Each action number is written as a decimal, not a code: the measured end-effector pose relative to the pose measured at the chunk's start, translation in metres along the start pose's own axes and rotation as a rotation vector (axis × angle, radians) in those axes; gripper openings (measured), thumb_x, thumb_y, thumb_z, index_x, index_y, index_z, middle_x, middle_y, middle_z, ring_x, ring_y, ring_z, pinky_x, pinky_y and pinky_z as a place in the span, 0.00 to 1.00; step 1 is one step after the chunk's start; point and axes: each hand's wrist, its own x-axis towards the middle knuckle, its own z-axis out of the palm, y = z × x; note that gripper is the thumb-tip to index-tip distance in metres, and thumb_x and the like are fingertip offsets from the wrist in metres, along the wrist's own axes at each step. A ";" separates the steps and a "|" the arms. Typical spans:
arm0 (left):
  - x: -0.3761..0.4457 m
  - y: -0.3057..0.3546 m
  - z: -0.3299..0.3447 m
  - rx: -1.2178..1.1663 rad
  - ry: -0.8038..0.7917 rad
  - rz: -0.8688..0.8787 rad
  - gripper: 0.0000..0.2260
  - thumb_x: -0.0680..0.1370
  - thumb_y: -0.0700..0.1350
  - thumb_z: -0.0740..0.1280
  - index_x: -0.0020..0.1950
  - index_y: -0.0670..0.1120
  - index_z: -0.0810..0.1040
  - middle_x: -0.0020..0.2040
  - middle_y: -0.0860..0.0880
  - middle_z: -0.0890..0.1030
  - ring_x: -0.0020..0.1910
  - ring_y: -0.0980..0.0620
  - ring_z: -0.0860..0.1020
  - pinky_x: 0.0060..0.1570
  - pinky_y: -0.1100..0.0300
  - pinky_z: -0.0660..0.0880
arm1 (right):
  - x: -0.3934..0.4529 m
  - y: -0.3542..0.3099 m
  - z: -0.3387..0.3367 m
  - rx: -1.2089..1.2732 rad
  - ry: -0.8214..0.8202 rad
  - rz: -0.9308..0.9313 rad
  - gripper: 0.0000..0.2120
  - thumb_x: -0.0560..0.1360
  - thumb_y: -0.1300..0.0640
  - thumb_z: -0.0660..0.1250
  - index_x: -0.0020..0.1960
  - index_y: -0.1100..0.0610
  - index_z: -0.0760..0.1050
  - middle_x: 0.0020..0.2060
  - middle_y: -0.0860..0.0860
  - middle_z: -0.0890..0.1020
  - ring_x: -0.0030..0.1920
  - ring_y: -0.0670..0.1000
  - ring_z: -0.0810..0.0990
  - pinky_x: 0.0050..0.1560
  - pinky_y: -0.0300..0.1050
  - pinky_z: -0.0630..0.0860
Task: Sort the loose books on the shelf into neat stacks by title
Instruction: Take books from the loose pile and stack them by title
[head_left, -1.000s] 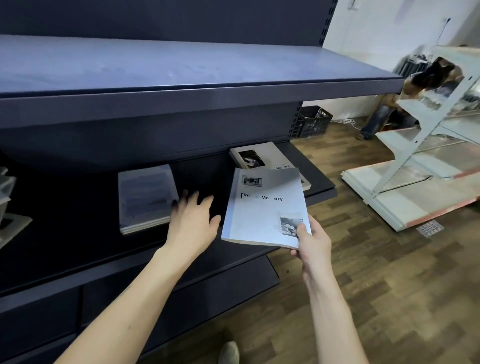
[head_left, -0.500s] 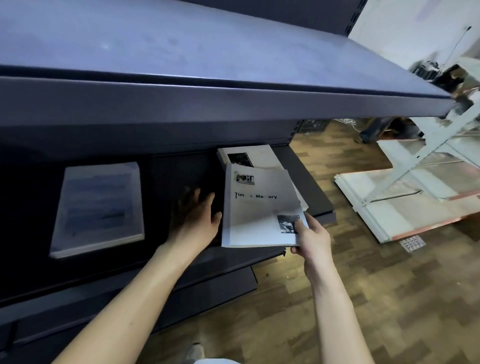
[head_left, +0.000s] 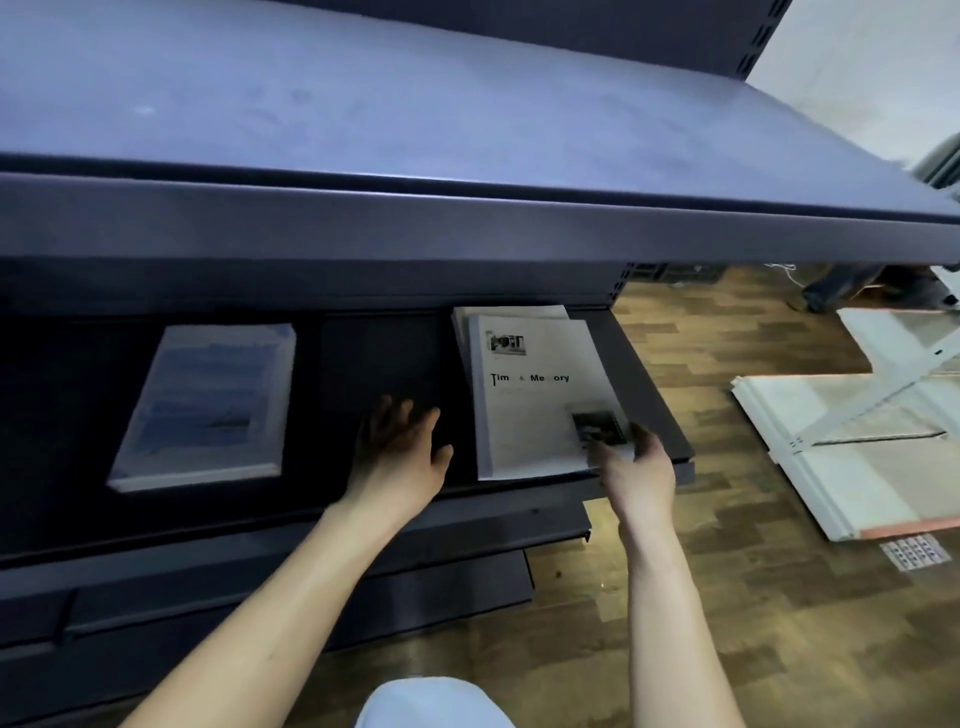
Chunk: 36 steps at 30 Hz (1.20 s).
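Lengthwise, white book (head_left: 535, 400) runs front-to-back on shelf (head_left: 395, 364), title upright.

The white book (head_left: 535, 400), its cover printed with a title reading roughly "Time & Memory" and two small photographs, lay flat atop a like white book (head_left: 511, 313) at the dark shelf's (head_left: 644, 395) right end; a blue-covered stack (head_left: 208, 405) lay flat well apart to the left.
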 end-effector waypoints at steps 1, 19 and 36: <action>0.000 0.004 0.001 0.002 -0.001 -0.009 0.25 0.82 0.56 0.55 0.79 0.53 0.56 0.80 0.48 0.54 0.79 0.46 0.45 0.76 0.48 0.48 | 0.005 0.001 -0.001 -0.024 -0.006 -0.023 0.29 0.74 0.56 0.71 0.74 0.56 0.69 0.68 0.54 0.77 0.69 0.57 0.74 0.69 0.55 0.71; 0.011 0.048 0.017 0.068 0.048 -0.175 0.25 0.82 0.57 0.56 0.78 0.53 0.57 0.79 0.49 0.55 0.79 0.46 0.46 0.76 0.48 0.50 | 0.045 0.022 0.001 -0.252 0.032 -0.149 0.31 0.71 0.48 0.76 0.70 0.58 0.73 0.63 0.62 0.74 0.63 0.64 0.69 0.60 0.57 0.70; 0.009 0.067 0.021 0.128 0.098 -0.235 0.25 0.82 0.57 0.57 0.78 0.52 0.58 0.78 0.48 0.59 0.78 0.44 0.49 0.75 0.46 0.54 | 0.055 0.031 -0.003 -0.244 0.008 -0.162 0.28 0.69 0.43 0.77 0.58 0.62 0.76 0.55 0.61 0.77 0.58 0.64 0.74 0.56 0.56 0.72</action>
